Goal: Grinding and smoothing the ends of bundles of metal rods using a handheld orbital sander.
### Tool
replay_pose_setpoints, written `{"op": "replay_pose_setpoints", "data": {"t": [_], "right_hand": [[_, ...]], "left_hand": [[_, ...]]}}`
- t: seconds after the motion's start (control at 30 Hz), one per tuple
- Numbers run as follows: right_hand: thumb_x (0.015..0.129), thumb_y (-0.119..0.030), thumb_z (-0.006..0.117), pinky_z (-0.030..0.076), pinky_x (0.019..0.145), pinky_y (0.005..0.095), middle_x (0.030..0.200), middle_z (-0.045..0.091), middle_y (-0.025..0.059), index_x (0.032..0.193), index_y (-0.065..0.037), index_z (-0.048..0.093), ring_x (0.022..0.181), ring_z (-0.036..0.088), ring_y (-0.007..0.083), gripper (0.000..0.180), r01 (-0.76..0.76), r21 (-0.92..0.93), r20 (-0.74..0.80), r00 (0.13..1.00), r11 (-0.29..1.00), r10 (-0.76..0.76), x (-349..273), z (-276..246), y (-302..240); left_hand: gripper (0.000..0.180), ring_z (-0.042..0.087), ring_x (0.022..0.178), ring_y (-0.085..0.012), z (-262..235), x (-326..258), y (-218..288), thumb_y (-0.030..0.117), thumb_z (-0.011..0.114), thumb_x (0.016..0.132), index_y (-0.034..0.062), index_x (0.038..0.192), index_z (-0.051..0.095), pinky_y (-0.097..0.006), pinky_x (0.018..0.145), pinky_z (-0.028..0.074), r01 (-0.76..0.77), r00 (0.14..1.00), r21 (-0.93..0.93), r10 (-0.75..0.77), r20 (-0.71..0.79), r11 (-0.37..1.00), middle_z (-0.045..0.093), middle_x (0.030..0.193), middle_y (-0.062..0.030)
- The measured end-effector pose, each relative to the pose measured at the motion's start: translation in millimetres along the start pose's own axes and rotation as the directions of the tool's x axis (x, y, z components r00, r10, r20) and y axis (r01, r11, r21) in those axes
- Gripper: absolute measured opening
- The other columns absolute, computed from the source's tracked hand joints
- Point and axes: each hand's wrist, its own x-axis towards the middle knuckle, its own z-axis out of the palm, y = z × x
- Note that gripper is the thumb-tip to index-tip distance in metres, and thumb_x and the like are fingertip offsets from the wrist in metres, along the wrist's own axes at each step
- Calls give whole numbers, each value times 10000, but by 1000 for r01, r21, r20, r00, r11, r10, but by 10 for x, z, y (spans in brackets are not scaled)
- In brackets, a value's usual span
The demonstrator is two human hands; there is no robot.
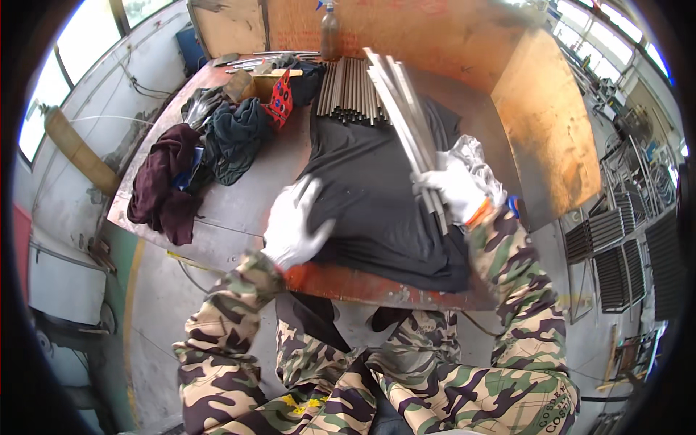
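Observation:
My right hand [455, 190], in a white glove, is closed around the lower part of several long metal tubes [406, 119]. The tubes tilt up and away to the left, over a black cloth [370, 188] spread on the table. My left hand [293, 223], also gloved in white, has its fingers apart and holds nothing; it is at the cloth's left edge, slightly blurred. A stack of similar tubes [349, 94] lies side by side at the cloth's far end, their ends toward me. Crumpled clear plastic [470, 158] is just beyond my right hand.
At the left of the table [239, 196] lie a maroon cloth [168, 174], a dark green cloth [235, 138] and a red patterned piece [280, 100]. A spray bottle [329, 32] stands at the back. Wooden boards [551, 123] wall the far and right sides. Metal racks [609, 246] stand farther right.

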Motion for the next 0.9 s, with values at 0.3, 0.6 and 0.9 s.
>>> {"op": "replay_pose_setpoints", "data": {"t": [0.3, 0.6, 0.9], "right_hand": [[755, -190, 789, 553, 848, 403, 980, 683, 210, 1190, 11, 546, 897, 684, 385, 537, 362, -481, -64, 894, 799, -444, -398, 781, 654], [850, 37, 760, 525, 912, 277, 1152, 693, 35, 1286, -27, 581, 1039, 654, 84, 475, 483, 155, -131, 875, 862, -467, -93, 775, 1383], [1037, -54, 515, 528, 1020, 382, 1236, 691, 155, 1268, 44, 632, 1156, 658, 212, 276, 94, 831, 39, 973, 548, -227, -83, 683, 1854]], "left_hand": [[226, 674, 628, -197, 248, 1136, 1268, 43, 787, 813, 14, 950, 609, -340, 638, 567, 272, 786, -954, -601, 146, 123, 665, 734, -75], [325, 659, 740, -135, 685, 1004, 1374, 15, 792, 756, 27, 1052, 657, -291, 691, 540, 231, 892, -770, -445, -76, 594, 686, 856, -33], [303, 659, 786, -138, 1131, 687, 1279, -36, 729, 789, 13, 1073, 636, -294, 747, 545, 243, 893, -800, -449, -36, 549, 672, 886, -33]]}}
